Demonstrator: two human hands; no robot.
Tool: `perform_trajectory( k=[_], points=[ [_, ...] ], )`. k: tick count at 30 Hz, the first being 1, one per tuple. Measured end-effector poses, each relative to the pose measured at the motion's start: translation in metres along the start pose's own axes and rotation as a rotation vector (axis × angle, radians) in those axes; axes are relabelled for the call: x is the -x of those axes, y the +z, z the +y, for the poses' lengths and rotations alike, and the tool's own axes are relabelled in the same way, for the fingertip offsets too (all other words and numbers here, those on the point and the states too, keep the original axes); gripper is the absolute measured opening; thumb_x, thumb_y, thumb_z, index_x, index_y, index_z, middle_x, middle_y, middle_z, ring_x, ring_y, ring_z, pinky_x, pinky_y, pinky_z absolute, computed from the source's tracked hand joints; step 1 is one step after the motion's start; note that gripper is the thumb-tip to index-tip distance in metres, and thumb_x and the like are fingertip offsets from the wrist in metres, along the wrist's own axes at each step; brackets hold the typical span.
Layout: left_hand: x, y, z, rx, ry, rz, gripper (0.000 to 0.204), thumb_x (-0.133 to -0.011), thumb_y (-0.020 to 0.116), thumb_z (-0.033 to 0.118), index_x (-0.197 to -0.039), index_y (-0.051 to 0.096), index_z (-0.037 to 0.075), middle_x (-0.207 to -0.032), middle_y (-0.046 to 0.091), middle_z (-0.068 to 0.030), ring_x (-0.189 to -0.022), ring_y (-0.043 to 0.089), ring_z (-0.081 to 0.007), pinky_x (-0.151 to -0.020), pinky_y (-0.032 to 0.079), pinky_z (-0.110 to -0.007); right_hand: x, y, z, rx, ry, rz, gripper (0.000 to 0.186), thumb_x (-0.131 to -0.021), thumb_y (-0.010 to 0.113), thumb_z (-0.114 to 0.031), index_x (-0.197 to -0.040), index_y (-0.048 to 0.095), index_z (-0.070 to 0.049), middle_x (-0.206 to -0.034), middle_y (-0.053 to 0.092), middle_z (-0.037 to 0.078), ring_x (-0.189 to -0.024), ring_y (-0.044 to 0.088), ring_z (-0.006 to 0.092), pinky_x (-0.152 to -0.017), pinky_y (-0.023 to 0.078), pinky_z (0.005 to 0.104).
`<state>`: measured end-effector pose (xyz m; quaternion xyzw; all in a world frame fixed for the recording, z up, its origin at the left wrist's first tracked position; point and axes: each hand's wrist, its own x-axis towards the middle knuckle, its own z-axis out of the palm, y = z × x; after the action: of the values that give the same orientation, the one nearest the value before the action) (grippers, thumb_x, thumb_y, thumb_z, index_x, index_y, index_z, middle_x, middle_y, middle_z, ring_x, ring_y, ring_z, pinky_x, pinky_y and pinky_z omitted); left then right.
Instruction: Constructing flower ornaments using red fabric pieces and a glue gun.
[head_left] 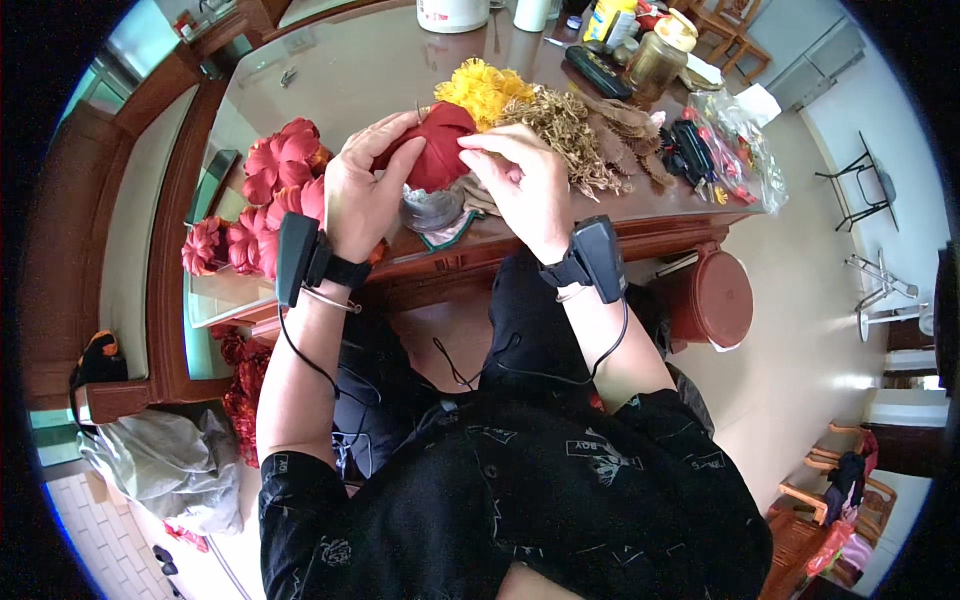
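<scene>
Fingers (492, 145) either side of red flower (442, 150)

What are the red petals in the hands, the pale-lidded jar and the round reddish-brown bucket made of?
Red petals: probably cloth, maybe paper; they look thin, creased and mostly matte.
Jar: glass or clear plastic, because it's see-through and shiny; I can't tell which.
Bucket: likely plastic, since it's smooth and evenly coloured.

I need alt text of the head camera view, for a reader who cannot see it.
At a brown table, a person's left hand holds a red petalled piece, with the right hand at its edge. Red flowers lie at left; a yellow bunch and a dried brown bunch lie beyond.
</scene>
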<state>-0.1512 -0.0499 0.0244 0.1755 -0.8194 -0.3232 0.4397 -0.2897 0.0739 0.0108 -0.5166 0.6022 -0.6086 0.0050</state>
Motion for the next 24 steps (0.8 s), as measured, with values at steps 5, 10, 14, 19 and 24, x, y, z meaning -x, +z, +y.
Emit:
perform_trajectory(
  k=[5, 10, 14, 19, 24],
  points=[
    [0.002, 0.000, 0.000, 0.059, -0.022, -0.020, 0.027, -0.083, 0.066, 0.010, -0.110, 0.066, 0.005, -0.110, 0.066, -0.0133, -0.104, 0.061, -0.0227, -0.093, 0.045, -0.031, 0.023, -0.046, 0.046, 0.217, 0.135, 0.088, 0.010, -0.081, 0.068, -0.012, -0.087, 0.069, -0.004, -0.075, 0.066, 0.010, -0.061, 0.061, 0.0164, -0.055, 0.046, 0.0267],
    [0.003, 0.001, -0.002, 0.097, -0.047, -0.025, 0.030, -0.084, 0.066, 0.011, -0.113, 0.065, 0.003, -0.112, 0.065, -0.0150, -0.105, 0.061, -0.0228, -0.094, 0.045, -0.031, 0.028, -0.099, 0.075, 0.406, 0.243, 0.100, 0.013, -0.082, 0.067, -0.014, -0.088, 0.068, -0.003, -0.075, 0.067, 0.012, -0.062, 0.062, 0.0189, -0.057, 0.046, 0.0286],
    [0.003, -0.003, -0.001, 0.013, -0.028, -0.041, 0.030, -0.084, 0.067, 0.012, -0.113, 0.064, 0.002, -0.113, 0.064, -0.0159, -0.107, 0.060, -0.0237, -0.094, 0.045, -0.032, 0.012, -0.122, 0.090, 0.542, 0.106, 0.108, 0.014, -0.081, 0.067, -0.016, -0.089, 0.067, -0.005, -0.081, 0.067, 0.012, -0.071, 0.065, 0.0257, -0.062, 0.049, 0.0328],
    [0.002, 0.000, -0.001, 0.042, -0.035, -0.049, 0.031, -0.084, 0.066, 0.010, -0.114, 0.062, 0.001, -0.113, 0.064, -0.0143, -0.108, 0.059, -0.0234, -0.096, 0.044, -0.032, -0.025, -0.136, 0.116, 0.741, 0.113, 0.078, 0.014, -0.082, 0.065, -0.018, -0.091, 0.067, -0.007, -0.088, 0.066, 0.013, -0.084, 0.063, 0.0308, -0.073, 0.049, 0.0383],
    [0.001, -0.001, 0.006, 0.008, -0.063, -0.070, 0.031, -0.084, 0.064, 0.007, -0.114, 0.061, 0.000, -0.114, 0.064, -0.0123, -0.110, 0.058, -0.0221, -0.096, 0.044, -0.032, -0.057, -0.139, 0.140, 0.877, 0.032, 0.017, 0.017, -0.084, 0.061, -0.017, -0.098, 0.067, -0.009, -0.096, 0.065, 0.012, -0.092, 0.060, 0.0318, -0.082, 0.047, 0.0402]
  ],
)
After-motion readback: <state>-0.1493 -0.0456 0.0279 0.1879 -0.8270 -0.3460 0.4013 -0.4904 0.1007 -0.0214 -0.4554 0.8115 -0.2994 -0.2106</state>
